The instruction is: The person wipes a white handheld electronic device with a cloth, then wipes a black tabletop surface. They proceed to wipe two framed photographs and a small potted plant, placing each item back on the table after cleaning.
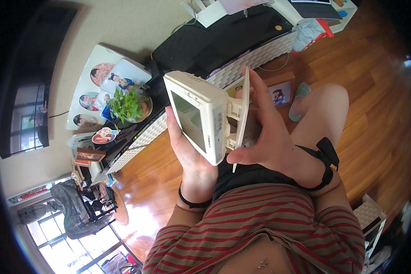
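Held up in front of my torso is a cream-coloured boxy device [217, 123] with a greyish-green screen on its left face. A thin flat plate [245, 102] stands off its right side, joined or close to it by small bracket-like parts. My left hand [194, 162] grips the device from below, its thumb along the screen edge and its other fingers hidden. My right hand [278, 148] spans the plate, with the thumb at the lower end and a finger at the upper end. A dark band circles each wrist.
Beyond my hands runs a long black-topped cabinet [187, 50] with white quilted fronts. On it stand a leafy plant [125, 105], picture boards [93, 86] and a white router [210, 13]. A framed photo [280, 93] leans near the wooden floor [360, 118]. A dark television [34, 86] hangs left.
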Tool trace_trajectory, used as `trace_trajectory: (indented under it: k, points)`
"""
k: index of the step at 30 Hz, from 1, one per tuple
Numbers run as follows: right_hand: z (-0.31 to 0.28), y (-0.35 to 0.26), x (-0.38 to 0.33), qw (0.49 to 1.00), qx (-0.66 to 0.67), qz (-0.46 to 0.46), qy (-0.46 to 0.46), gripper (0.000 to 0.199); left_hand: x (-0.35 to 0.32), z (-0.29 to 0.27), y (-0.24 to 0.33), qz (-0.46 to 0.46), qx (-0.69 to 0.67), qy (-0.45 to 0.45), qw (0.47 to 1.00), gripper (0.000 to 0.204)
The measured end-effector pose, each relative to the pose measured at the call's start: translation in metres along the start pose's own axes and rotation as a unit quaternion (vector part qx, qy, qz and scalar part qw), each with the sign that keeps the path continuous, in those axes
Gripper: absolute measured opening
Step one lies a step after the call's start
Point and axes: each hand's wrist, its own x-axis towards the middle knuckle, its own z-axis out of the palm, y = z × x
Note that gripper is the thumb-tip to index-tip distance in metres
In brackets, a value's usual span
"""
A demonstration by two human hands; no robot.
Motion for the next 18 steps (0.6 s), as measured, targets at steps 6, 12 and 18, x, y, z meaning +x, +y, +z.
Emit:
trace_trajectory:
  k: [6,12,18]
  points:
    - [-0.003,0.002,-0.001,0.999,-0.025,-0.023,-0.004,0.138,-0.003,-0.006,-0.002,0.007,-0.075,-0.079,0.994,0.056]
    - [0.0,0.002,-0.003,0.924,-0.266,-0.275,0.025,0.123,0.019,-0.002,-0.002,-0.304,-0.496,-0.266,0.769,0.02]
    - [0.016,0.0,-0.005,0.899,-0.201,-0.387,0.037,0.092,0.025,0.005,-0.006,-0.225,-0.531,-0.304,0.758,0.022]
